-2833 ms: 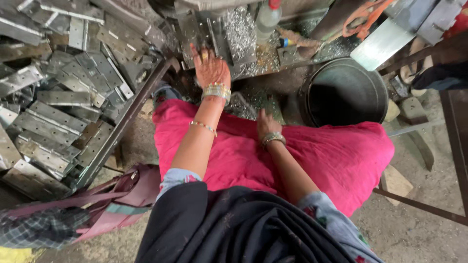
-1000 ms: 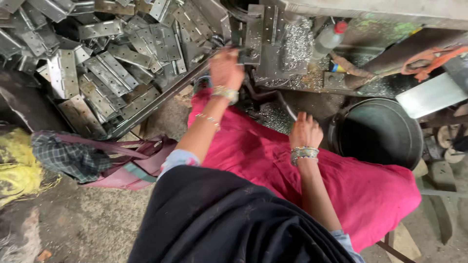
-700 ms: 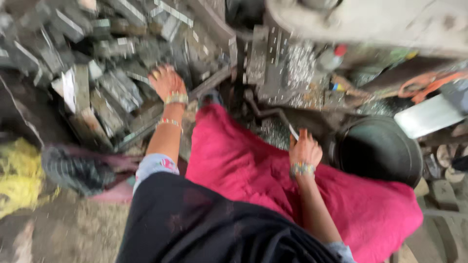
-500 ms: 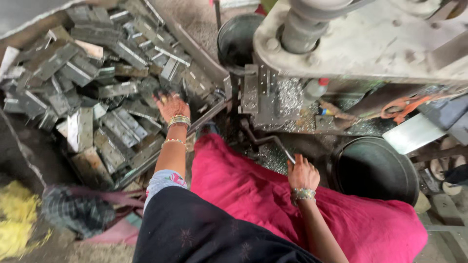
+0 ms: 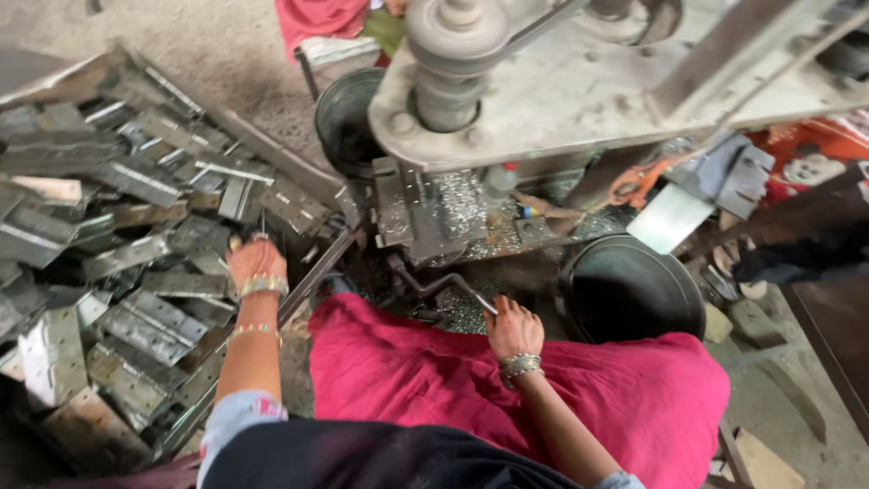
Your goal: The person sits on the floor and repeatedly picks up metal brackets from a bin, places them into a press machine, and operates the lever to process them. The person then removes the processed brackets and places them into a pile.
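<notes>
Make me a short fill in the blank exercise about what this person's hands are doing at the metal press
The left hand reaches into the pile of ____ plates.
The right hand grips the bent metal ____ under the press.
The round bucket sits on the person's ____ side.

Missing words: metal; handle; right

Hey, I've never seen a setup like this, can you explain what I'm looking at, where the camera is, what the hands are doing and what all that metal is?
The one view comes from a camera worn on the person's head, looking down at their own arms and pink-clothed lap. In front stands a heavy grey metal press machine with a pulley on top. The left hand reaches into a big pile of flat grey punched metal plates; whether it grips one is unclear. The right hand holds the end of a thin bent metal lever on the machine. Shiny metal shavings lie on the machine bed, and a round black metal tub sits to the right.
</notes>
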